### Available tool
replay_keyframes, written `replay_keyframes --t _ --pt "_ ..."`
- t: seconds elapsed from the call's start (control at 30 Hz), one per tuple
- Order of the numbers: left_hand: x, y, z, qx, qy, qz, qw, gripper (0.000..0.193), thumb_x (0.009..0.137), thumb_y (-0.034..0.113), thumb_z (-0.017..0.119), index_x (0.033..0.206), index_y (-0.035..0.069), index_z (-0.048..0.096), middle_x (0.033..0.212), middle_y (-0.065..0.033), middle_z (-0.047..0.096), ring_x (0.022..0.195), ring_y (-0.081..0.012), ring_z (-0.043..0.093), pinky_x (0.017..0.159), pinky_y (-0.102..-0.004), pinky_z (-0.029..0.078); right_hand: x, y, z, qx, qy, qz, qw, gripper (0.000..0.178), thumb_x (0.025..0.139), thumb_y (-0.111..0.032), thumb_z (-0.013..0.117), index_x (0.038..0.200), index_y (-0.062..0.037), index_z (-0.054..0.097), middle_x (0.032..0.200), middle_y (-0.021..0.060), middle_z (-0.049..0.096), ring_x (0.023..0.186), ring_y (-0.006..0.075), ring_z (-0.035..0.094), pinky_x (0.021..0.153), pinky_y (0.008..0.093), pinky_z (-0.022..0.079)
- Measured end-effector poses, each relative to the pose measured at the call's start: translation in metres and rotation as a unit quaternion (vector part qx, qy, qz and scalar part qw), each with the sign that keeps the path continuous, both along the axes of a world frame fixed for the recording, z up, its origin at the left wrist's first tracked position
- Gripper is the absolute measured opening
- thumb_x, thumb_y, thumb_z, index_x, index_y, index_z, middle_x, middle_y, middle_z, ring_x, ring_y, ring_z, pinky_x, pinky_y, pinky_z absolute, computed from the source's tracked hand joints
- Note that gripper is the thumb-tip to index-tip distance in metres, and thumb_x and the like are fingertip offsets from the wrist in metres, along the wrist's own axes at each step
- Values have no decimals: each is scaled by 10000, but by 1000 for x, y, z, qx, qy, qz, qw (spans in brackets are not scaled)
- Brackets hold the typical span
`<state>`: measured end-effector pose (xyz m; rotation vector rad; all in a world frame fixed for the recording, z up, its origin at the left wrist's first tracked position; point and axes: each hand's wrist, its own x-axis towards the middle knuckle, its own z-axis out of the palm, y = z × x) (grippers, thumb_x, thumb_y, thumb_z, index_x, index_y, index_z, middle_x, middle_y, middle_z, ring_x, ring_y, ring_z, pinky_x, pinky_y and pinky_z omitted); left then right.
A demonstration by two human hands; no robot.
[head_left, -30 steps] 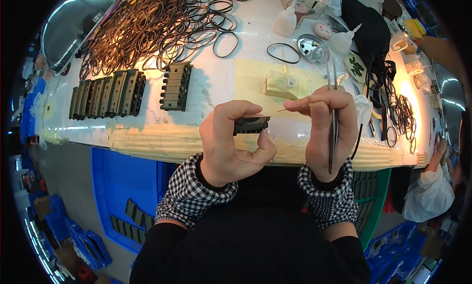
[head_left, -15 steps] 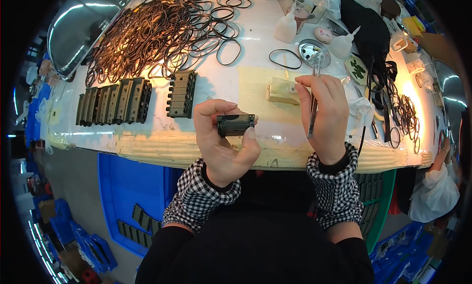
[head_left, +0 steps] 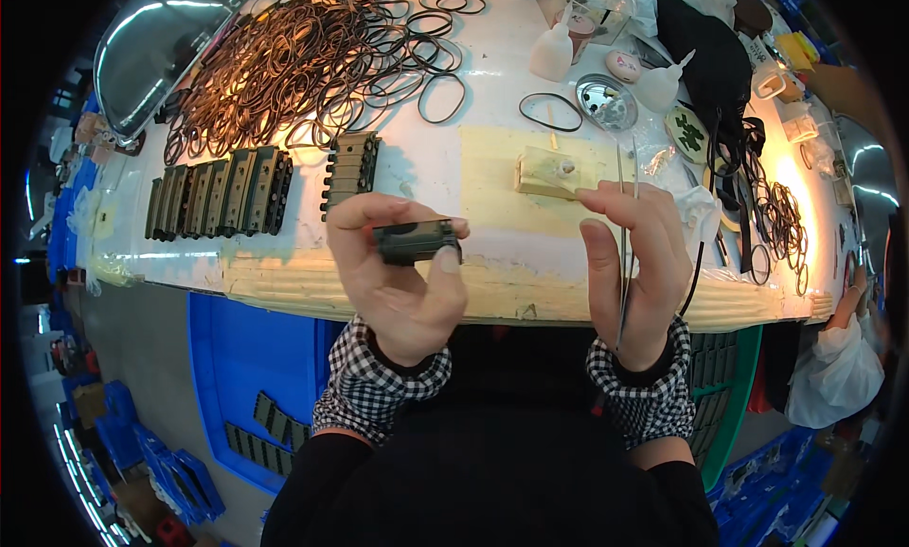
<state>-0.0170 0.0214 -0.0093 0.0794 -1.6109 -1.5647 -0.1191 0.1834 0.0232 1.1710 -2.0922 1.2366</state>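
Over the table's front edge, my left hand [head_left: 393, 296] is closed around a short dark green molded plastic part [head_left: 414, 242], gripped between thumb and fingers. My right hand [head_left: 655, 282] holds long metal tweezers [head_left: 622, 253], their legs lying along the palm and tips pointing away from me. Its thumb and forefinger are apart. Just beyond that hand sits a yellowish block [head_left: 542, 173] with a small whitish spot on top. Similar ribbed green parts [head_left: 220, 195] stand in a row at the left, and another group [head_left: 354, 163] is partly hidden behind my left hand.
A big tangle of dark rubber bands [head_left: 284, 69] covers the back left. A round metal dish [head_left: 606, 104] holds small bits, near white squeeze bottles [head_left: 551, 53]. Green pieces lie on a round pad [head_left: 687, 133]. Below the table are a blue bin [head_left: 251, 329] and a green bin [head_left: 743, 386].
My left hand has moved left with the green part. My right hand has come nearer and slightly right, taking the tweezers' tips away from the metal dish.
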Motion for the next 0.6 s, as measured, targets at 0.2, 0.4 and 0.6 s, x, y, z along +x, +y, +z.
replay_keyframes --t 0.2,0.4,0.6 --pt "55 -65 70 74 230 13 970 419 796 167 483 1166 -28 465 938 -155 541 868 -249 501 824 -402 389 23 -6 -14 147 -63 103 982 291 760 -1 617 1050 -14 612 896 120 565 847 284 569 752 365 481" --pt "127 -100 137 -51 378 110 918 263 680 198 569 854 5 529 761 -102 546 692 -237 549 726 -387 443 36 -43 -46 267 58 78 959 426 817 -60 515 1235 22 529 1195 185 568 1160 320 517 999 382 433" --pt "120 -93 169 -175 616 471 607 251 704 245 545 814 19 544 726 -66 559 606 -194 550 617 -317 453 44 -61 -51 173 29 127 976 366 806 -70 609 1168 -18 595 1131 152 603 1049 311 572 900 375 480"
